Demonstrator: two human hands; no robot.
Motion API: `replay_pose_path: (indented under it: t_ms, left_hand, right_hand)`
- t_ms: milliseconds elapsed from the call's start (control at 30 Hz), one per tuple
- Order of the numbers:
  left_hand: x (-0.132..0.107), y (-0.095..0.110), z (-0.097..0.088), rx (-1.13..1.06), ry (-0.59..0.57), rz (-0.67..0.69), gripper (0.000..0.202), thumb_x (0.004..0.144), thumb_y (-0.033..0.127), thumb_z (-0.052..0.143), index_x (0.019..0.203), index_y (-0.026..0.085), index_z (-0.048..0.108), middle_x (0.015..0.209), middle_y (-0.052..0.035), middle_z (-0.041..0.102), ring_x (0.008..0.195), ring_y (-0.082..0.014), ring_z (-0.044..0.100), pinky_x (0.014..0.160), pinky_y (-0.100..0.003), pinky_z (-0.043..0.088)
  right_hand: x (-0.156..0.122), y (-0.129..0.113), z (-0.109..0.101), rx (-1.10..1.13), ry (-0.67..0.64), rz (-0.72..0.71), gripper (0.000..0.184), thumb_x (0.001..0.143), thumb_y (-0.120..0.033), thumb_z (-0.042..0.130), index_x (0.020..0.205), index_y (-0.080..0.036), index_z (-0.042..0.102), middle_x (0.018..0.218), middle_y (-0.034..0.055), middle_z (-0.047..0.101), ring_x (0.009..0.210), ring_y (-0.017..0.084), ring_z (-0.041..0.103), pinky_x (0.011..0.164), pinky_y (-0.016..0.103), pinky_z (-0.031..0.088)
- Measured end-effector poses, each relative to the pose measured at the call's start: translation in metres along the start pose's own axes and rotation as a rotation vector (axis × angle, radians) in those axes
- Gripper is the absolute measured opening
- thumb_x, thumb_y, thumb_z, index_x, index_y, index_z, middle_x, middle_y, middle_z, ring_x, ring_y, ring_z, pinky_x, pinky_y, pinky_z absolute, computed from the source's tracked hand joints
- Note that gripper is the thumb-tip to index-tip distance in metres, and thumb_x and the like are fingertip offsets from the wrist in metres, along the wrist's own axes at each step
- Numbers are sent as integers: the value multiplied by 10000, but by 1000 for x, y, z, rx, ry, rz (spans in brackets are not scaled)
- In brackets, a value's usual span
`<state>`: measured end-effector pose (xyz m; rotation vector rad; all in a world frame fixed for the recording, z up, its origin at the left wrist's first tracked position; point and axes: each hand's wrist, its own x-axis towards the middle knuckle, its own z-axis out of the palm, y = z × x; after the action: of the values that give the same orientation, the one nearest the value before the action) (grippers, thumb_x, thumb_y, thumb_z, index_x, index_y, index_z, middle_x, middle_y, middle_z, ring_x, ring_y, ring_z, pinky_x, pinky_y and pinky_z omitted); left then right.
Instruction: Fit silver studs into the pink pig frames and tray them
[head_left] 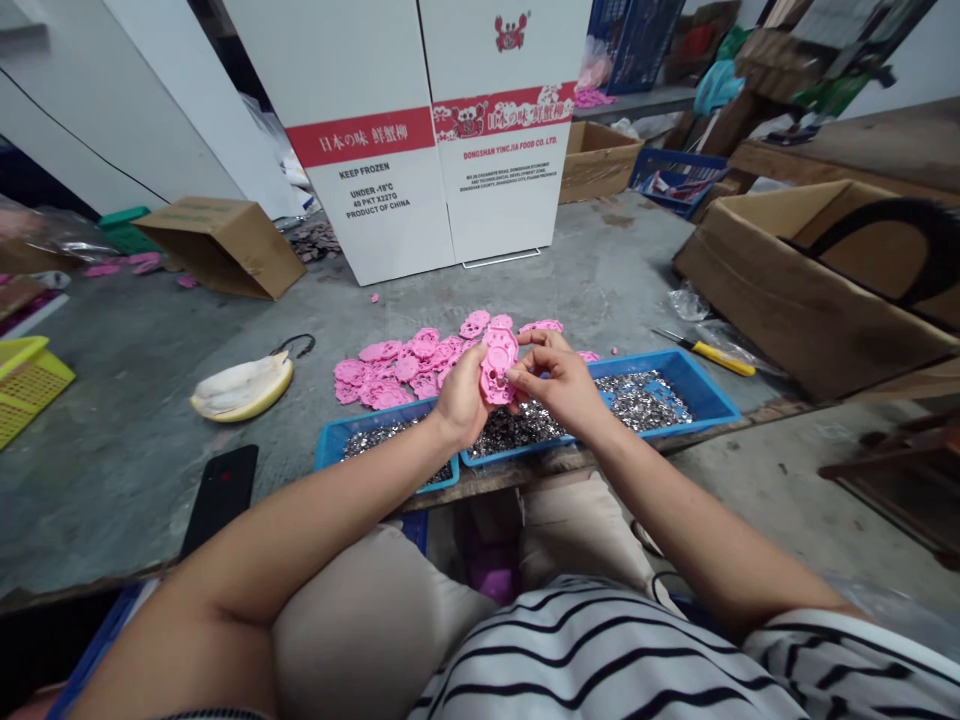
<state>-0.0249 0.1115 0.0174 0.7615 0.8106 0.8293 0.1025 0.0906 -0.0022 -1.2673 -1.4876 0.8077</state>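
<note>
My left hand [459,398] grips a pink plastic piece [499,362] with round holes, held upright above the table's front edge. My right hand [556,380] pinches the same piece from the right, fingers pressed against its face. Behind the hands lies a heap of several like pink pieces [405,366]. Under the hands stand two blue trays, one at the left [330,449] and one at the right [705,385], both filled with small silvery metal parts [637,395].
A black phone [221,493] and a banana peel [241,390] lie at the left. A yellow-handled cutter [712,353] lies right of the trays. White frozen-food cartons [442,140] stand behind, with a brown box [225,243] at left and a large open carton [810,290] at right.
</note>
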Motion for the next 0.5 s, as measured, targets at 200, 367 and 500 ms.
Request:
replay_pose_path:
  t_ms: [200, 367, 500]
  left_hand:
    - [-1, -1, -1, -4, 12, 7, 431, 931, 328, 227, 1011, 73, 565, 748, -86, 613, 695, -78, 583, 696, -181, 490]
    - [-1, -1, 0, 3, 18, 4, 424, 930, 324, 236, 981, 67, 569, 741, -90, 611, 723, -84, 590, 709, -181, 497]
    - [0, -3, 0, -25, 47, 14, 390, 927, 315, 266, 997, 71, 563, 783, -85, 626, 737, -81, 595, 725, -184, 503]
  right_hand:
    - [0, 0, 0, 1, 6, -5, 204, 734, -275, 638, 592, -150, 562, 1117, 133, 514, 1064, 244, 516, 738, 343, 535]
    - [0, 2, -1, -20, 3, -16, 191, 739, -260, 639, 603, -147, 568, 1105, 131, 513, 1068, 246, 518, 771, 361, 521]
    - [1, 6, -1, -42, 19, -59, 183, 736, -257, 648, 609, -147, 574, 1105, 126, 527, 1058, 244, 531, 875, 415, 485]
